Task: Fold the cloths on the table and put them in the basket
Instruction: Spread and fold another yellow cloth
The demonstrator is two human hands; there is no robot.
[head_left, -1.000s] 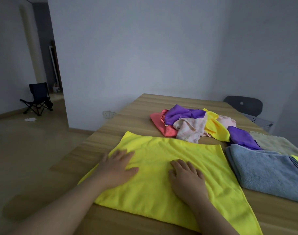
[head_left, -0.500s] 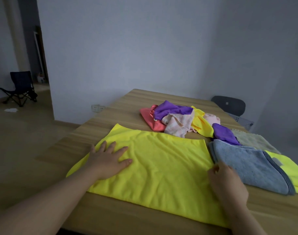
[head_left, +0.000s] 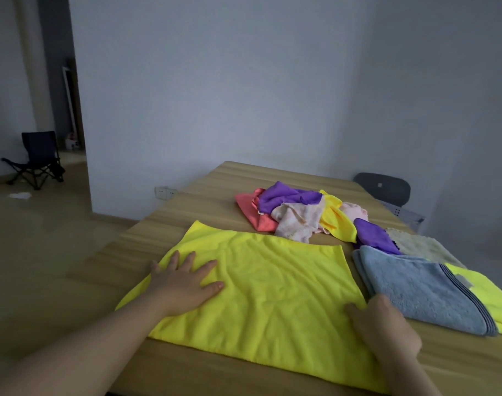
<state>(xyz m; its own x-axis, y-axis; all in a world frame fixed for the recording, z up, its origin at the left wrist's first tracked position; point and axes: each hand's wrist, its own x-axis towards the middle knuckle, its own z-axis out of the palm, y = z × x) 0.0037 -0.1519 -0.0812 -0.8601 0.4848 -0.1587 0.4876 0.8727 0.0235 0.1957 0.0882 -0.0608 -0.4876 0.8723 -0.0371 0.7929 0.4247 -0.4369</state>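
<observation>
Background: black folding chair (head_left: pixel 35 160) far left on the wood floor (head_left: pixel 44 241), white paper scrap (head_left: pixel 20 195) just in front of it. White frame (head_left: pixel 68 101) leaning upright in the doorway. Wall socket (head_left: pixel 164 192) low on the grey wall (head_left: pixel 215 81). Dark grey chair (head_left: pixel 382 188) far right.

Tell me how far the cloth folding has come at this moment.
Done: nothing for certain; the blue towel looks doubled over, and no basket is in view. In hand: the large yellow cloth lies flat, left hand pressing it, right hand at its right edge. Left: the crumpled pile behind.
</observation>
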